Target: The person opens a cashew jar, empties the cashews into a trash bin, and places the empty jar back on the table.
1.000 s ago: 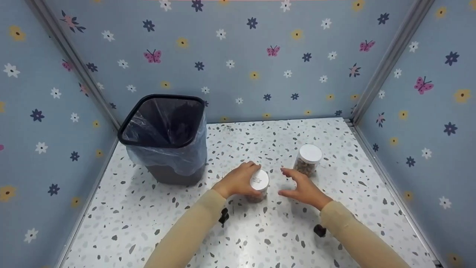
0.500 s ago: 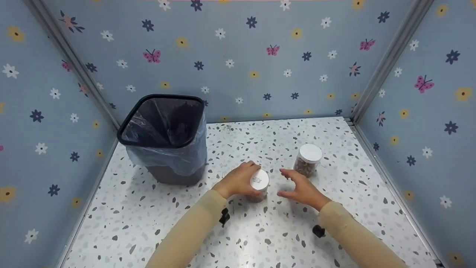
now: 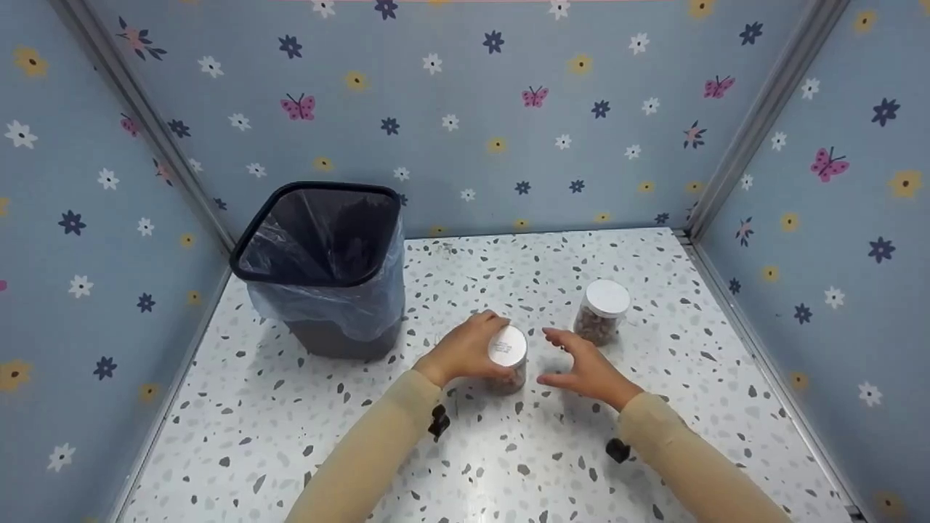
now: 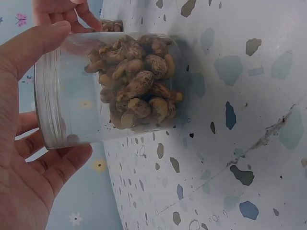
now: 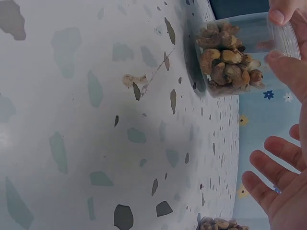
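A clear jar with a white lid (image 3: 508,346), partly filled with brown-skinned cashew nuts (image 4: 139,79), stands near the middle of the table. My left hand (image 3: 466,350) grips it near the lid, thumb on the near side and fingers on the far side. To the right of that jar is my right hand (image 3: 590,369), its fingers spread and its thumb apart, holding nothing. In the right wrist view the right thumb (image 5: 290,72) overlaps the jar's lid end, while the head view shows a gap. A second white-lidded jar of nuts (image 3: 600,314) stands just behind my right hand.
A dark bin (image 3: 341,338) lined with a clear bag stands at the back left. The table (image 3: 465,465) has a white speckled top. Flower-patterned panels (image 3: 465,109) enclose it at the back and both sides.
The jar in my left hand has shifted very slightly to the right. My right hand has moved a little left, toward it. The second jar and the bin stay put.
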Tool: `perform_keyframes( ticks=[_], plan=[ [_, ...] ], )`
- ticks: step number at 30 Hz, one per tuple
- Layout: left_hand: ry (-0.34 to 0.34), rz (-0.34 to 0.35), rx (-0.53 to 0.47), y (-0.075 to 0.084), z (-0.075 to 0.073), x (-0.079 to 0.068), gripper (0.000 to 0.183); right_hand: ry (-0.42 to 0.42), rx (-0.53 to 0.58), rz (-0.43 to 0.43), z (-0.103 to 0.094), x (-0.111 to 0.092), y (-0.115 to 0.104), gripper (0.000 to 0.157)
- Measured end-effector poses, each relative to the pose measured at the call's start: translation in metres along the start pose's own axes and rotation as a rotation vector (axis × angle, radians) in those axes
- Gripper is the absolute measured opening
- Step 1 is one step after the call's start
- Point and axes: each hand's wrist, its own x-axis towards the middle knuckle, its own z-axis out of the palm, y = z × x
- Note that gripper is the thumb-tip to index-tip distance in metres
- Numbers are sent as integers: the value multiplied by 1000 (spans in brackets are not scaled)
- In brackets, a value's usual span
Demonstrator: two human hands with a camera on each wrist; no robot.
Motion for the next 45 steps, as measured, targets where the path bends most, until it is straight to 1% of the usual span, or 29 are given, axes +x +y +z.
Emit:
perform_keyframes(
  ticks=[6,13,17,21,27,31,34,40,45],
  plan=[
    [26,8,-34,2,-3,-1,96,4,23,-10,4,1,-3,92],
    [58,18,-65,5,-6,-3,96,25,36,-70,10,5,-5,98],
    [83,28,-84,7,-8,-4,94,31,31,-86,13,7,-6,101],
    [103,41,-100,8,-10,-5,92,30,36,-90,14,9,-8,105],
    [125,66,-117,9,-11,-6,93,25,51,-66,15,10,-14,109],
    [134,69,-140,10,-11,-7,94,26,64,-76,16,11,-17,108],
    [139,65,-169,11,-11,-7,95,28,95,-87,17,13,-19,106],
    [163,72,-233,13,-10,-8,91,24,155,-54,20,15,-21,104],
    [172,76,-251,13,-9,-8,89,34,161,-44,23,17,-21,101]
  ],
)
